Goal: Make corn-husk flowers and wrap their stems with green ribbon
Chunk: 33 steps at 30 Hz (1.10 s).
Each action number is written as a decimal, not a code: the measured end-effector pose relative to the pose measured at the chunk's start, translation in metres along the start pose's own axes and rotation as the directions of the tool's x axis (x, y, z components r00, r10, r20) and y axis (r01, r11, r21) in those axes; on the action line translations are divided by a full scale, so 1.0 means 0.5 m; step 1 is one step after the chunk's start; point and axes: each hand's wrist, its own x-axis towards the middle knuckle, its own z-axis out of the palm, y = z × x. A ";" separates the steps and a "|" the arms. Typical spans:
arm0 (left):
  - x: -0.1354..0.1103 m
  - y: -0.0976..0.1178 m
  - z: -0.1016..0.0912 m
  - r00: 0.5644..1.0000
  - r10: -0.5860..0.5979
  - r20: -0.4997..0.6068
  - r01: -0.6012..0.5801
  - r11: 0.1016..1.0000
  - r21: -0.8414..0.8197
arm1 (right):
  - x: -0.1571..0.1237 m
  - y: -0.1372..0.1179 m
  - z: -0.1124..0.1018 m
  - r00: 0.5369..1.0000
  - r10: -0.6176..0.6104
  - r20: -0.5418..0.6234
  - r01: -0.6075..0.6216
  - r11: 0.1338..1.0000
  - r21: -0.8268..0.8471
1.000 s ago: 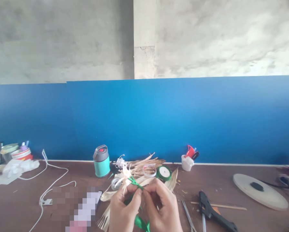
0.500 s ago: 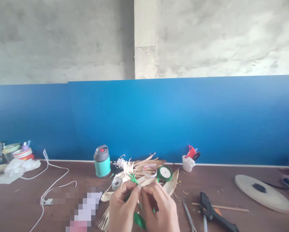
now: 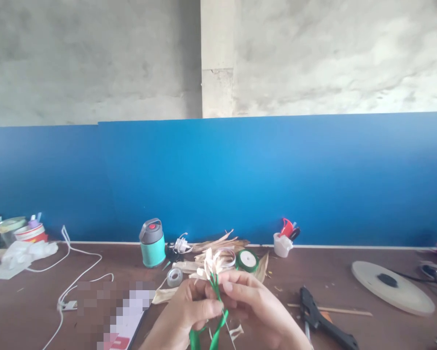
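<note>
Blue panel [image 3: 269,180]: right across the view, a long flat barrier rising behind the worktop.
Worktop [image 3: 324,272]: brown, stretching edge to edge, and busy at centre.
Right hand [image 3: 255,301]: in from the lower right, fingers curled, tips up against the flower's green stem just under the blossoms; whether they pinch it, I cannot tell.
Left hand [image 3: 189,306]: here is the firm hold, thumb in front and fingers behind, closed on the stem lower down.
White disc [image 3: 408,294]: flat on the worktop, far over to the right.
Dried husks [image 3: 222,244]: a pale heap beyond the hands.
Glue gun [image 3: 324,321]: black, lying right of the right hand, well apart from the flower.
Flower [image 3: 211,264]: up between the two hands, cream blossoms on top, clear above the fingers.
Flower's long axis: close to upright in view, blossoms pointing up and away with a slight lean left, stem running down and a little right, out below the left thumb.
Green ribbon [image 3: 214,338]: hanging in loops beneath the hands, beside the stem.
Spool [image 3: 247,261]: green-rimmed, just beyond the right hand.
Tape roll [image 3: 174,277]: smaller, left of the blossoms.
</note>
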 end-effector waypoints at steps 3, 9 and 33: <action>0.000 -0.003 -0.005 0.998 -0.020 0.059 0.020 1.000 0.004 | 0.001 0.004 -0.006 0.998 0.010 0.054 -0.014 0.998 0.061; -0.008 -0.001 -0.002 0.994 -0.094 0.059 0.091 0.994 0.054 | 0.001 0.006 -0.020 0.984 0.036 0.172 -0.042 0.999 0.031; 0.001 -0.047 -0.046 0.989 0.076 -0.130 -0.008 0.887 0.462 | 0.001 0.000 0.004 0.965 -0.057 -0.256 -0.025 0.952 -0.304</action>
